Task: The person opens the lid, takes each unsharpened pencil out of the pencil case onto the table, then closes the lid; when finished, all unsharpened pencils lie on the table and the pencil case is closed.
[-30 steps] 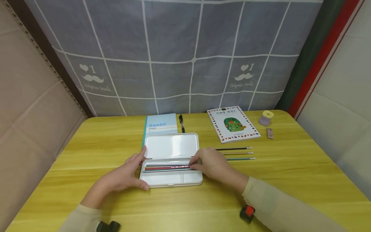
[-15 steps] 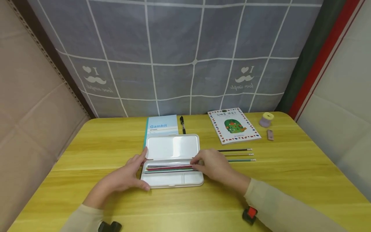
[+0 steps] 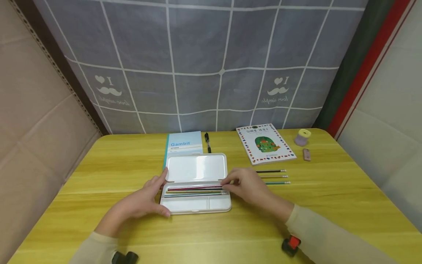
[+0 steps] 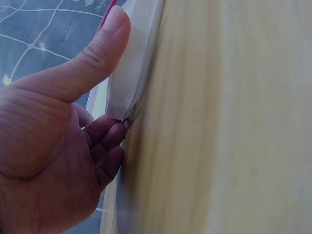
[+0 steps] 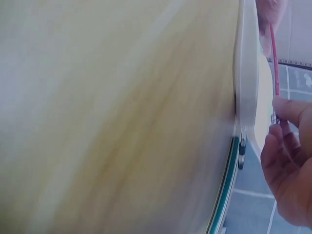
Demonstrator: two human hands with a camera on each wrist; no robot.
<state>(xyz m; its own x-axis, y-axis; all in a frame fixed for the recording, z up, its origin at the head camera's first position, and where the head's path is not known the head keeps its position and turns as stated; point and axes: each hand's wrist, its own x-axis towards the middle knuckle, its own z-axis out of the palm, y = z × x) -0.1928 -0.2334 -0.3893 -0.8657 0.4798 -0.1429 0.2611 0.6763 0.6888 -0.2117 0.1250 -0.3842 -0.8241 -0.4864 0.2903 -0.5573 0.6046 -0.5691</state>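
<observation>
A white pencil case [image 3: 191,208] lies with its lid folded back, several pencils [image 3: 184,195] resting in its tray. My left hand [image 3: 145,200] holds the case's left end, thumb by the front corner and fingers toward the hinge. In the left wrist view, curled fingertips [image 4: 113,134] touch the case edge. Thumb and fingers of my right hand [image 3: 248,187] pinch the end of a red pencil [image 5: 274,58] over the tray's right side. In the right wrist view the pencil stands off the case rim [image 5: 247,73].
Three pencils [image 3: 277,177] lie right of my right hand. Behind the case are a Gambit notebook [image 3: 184,141], partly covered by the lid, and a black pen [image 3: 207,142]. A picture booklet [image 3: 266,143], an eraser [image 3: 307,154] and a yellow-topped container [image 3: 302,137] stand further right.
My right hand has shifted slightly to the right with the red pencil, which now lies farther back than the other pencils. The left hand stays on the case.
</observation>
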